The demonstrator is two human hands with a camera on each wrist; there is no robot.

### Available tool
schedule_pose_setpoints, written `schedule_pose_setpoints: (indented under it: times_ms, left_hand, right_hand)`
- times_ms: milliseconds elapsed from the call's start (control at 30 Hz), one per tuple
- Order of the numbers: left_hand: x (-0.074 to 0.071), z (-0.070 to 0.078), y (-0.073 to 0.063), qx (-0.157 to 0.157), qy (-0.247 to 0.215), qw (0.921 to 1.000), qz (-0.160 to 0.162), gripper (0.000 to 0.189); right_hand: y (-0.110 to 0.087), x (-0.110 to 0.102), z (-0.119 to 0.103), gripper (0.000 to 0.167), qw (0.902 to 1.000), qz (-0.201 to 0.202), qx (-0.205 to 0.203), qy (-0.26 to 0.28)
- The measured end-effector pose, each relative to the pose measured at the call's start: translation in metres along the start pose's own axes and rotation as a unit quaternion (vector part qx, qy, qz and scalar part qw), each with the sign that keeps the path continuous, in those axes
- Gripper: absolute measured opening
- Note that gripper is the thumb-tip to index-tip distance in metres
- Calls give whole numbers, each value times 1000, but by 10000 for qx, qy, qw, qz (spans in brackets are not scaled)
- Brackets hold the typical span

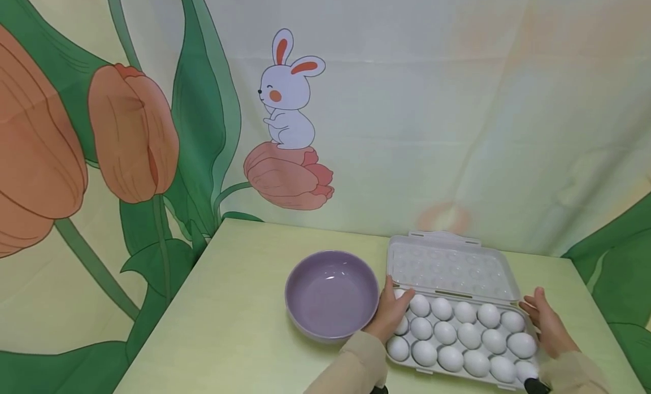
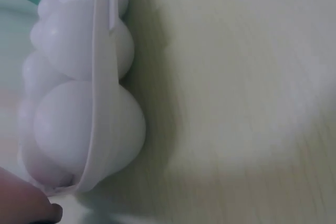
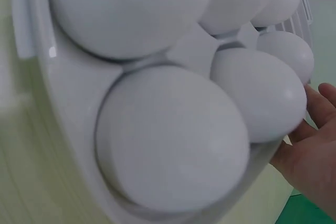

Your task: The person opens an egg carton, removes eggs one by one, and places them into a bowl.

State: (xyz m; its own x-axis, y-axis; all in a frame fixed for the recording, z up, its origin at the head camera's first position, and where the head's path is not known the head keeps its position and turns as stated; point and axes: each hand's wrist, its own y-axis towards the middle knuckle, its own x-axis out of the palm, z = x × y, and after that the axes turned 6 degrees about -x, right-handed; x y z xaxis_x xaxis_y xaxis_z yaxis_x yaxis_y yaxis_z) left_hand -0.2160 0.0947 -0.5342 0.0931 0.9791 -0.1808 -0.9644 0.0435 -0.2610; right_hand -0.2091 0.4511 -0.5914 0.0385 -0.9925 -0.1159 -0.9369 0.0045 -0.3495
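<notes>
Glossy bowl [image 1: 331, 298]; smooth eggs [image 1: 469, 336]; plastic carton [image 1: 432, 264]; cloth backdrop [image 1: 407, 128].

Pale table [image 1: 234, 303], printed backdrop [image 1: 407, 128], white rabbit [image 1: 290, 120], orange tulips [image 1: 127, 139]

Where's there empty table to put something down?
The table is bare left of the purple bowl, with a smaller patch between the open lid and right table edge. It's crowded between bowl and egg carton, where the left hand is.

Right hand [image 1: 551, 327] relaxed; left hand [image 1: 390, 315], grip unclear.
</notes>
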Motion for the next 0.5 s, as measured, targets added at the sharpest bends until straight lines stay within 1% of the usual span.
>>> schedule_pose_setpoints:
  times_ms: [100,200,300,367,500]
  left_hand:
    - [-2,-1,-8,261,-7,9996,57,69]
    - [-4,-5,-18,386,42,9992,55,63]
    - [-9,-10,-30,369,-10,9993,-79,60]
    - [-13,-15,-38,293,-118,9993,-215,61]
    - [-23,-28,-51,98,-324,9981,-512,61]
  right_hand:
    - [5,-12,10,93,9992,-148,99,-361]
    - [5,-19,13,94,9974,-287,230,-612]
    - [-1,-20,10,92,9968,-498,288,-556]
    - [-7,-18,5,90,9967,-541,352,-484]
    - [-20,-12,-6,88,9933,-742,376,-807]
